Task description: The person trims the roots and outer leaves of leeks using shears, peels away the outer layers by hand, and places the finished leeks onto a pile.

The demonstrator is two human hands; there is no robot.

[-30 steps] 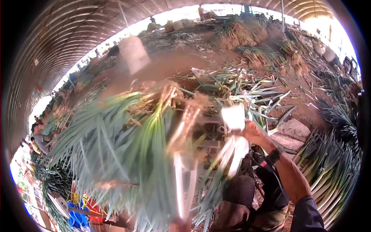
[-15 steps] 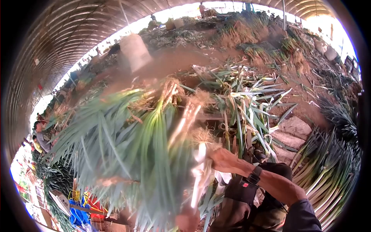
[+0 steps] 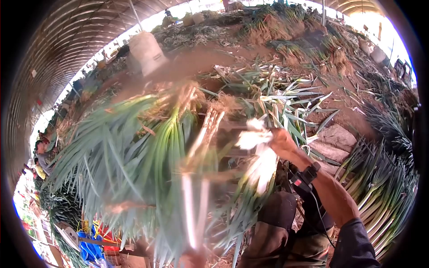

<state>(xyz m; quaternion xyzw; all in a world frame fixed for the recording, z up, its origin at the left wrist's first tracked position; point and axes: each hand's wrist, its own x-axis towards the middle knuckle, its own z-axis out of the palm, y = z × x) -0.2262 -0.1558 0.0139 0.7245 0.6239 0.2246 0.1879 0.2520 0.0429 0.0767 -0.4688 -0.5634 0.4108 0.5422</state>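
My right hand [image 3: 282, 142] is closed round pale peeled-off onion skins [image 3: 254, 135], and loose whitish leaf strips hang beneath it. At the bottom edge my left hand [image 3: 192, 259], blurred and partly cut off, grips long green onions [image 3: 189, 210] by their white stalks. These stand nearly upright, smeared by motion. Just beyond them lies a big heap of green onions [image 3: 129, 143], its leaves spilling toward me. Dry roots [image 3: 223, 102] stick up from the pile's far edge.
Stripped leaves [image 3: 286, 102] are scattered ahead. More green onions [image 3: 380, 192] lie at my right beside a flat stone-like block [image 3: 335, 138]. A white sack [image 3: 145, 53] stands beyond the heap. A blue bag [image 3: 89, 245] is at lower left. A person [image 3: 44, 154] is at far left.
My right hand has moved up and away from the white stalks, pulling pale skins with it. My left hand and the stalks have shifted left, apart from the right hand.
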